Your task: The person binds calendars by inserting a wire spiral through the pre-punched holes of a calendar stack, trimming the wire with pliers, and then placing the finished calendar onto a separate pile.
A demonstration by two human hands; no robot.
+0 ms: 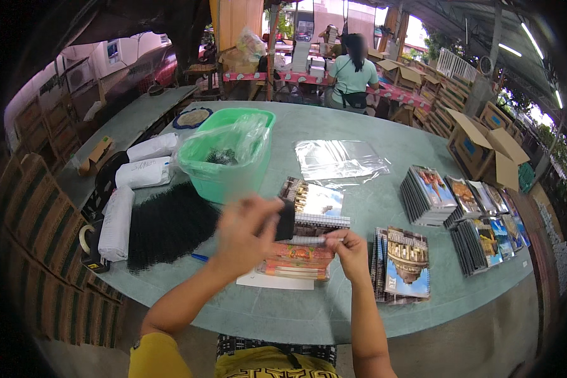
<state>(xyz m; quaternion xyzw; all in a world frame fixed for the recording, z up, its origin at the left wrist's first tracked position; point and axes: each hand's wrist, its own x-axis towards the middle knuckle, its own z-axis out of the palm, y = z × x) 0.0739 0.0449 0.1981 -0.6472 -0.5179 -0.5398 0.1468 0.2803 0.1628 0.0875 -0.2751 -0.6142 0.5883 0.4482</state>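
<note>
My left hand [249,227] is raised left of the notebooks, slightly smeared by motion. Its fingers are curled in a pinch; what they hold, if anything, I cannot make out. A flat black piece [286,220] shows just beside its fingertips. With fingers closed, my right hand [349,252] pinches the right end of a spiral-bound notebook's pale edge [307,240]. Under it lies a stack with reddish patterned covers [296,254], on a white sheet [274,281]. Just beyond are notebooks with a building on the cover [315,198].
A green tub [266,154] lined with clear plastic stands beyond a heap of black binding coils [170,220]. White wrapped packs [116,223] lie leftmost. Clear plastic sleeves [337,159] lie farther back. Notebook stacks [406,261] and an open carton [475,148] are rightward. A person [353,75] stands beyond.
</note>
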